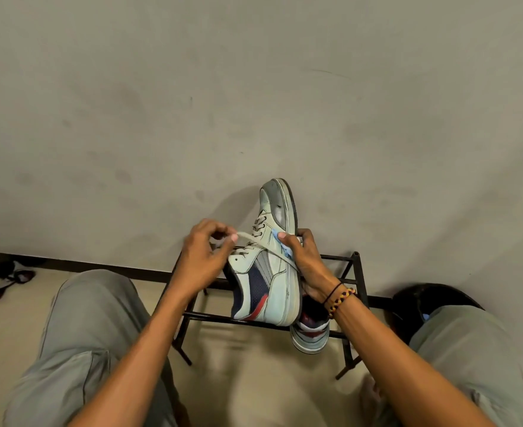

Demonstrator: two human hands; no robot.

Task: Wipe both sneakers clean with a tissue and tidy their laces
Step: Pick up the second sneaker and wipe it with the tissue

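Fingers of left hand pinch lace; right hand grips sneaker with tissue, over rack; second sneaker below.

Looks like a home, prob. entryway or hall corner. Black metal shoe rack stands vs. plain scuffed grey wall w/ dark skirting; a sneaker sits on its rail. Loose sandals lie on pale floor far left. Person sits low, knees spread.
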